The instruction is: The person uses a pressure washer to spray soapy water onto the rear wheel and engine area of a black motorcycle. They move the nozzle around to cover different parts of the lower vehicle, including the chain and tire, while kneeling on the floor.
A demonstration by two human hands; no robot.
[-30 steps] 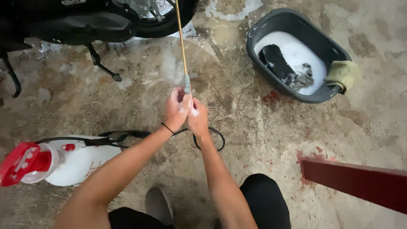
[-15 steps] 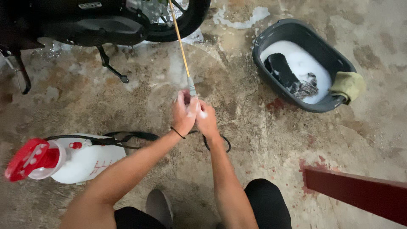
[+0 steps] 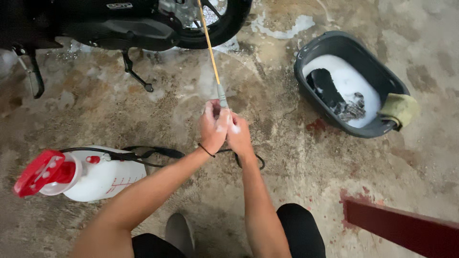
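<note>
Both hands clamping spray wand [image 3: 211, 48] at frame center: left hand [image 3: 213, 125] & right hand [image 3: 238, 135] are wrapping its base; you're likely aiming. Next calls for steady tip toward motorbike [image 3: 143, 21], upper left.

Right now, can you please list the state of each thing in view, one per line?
Spray wand: gripped by both hands, tip toward the motorcycle.
Left hand: shut on the wand.
Right hand: shut on the wand, soapy.
Pressure sprayer: lying on its side.
Basin: holds foamy water.
Floor: wet.
</note>
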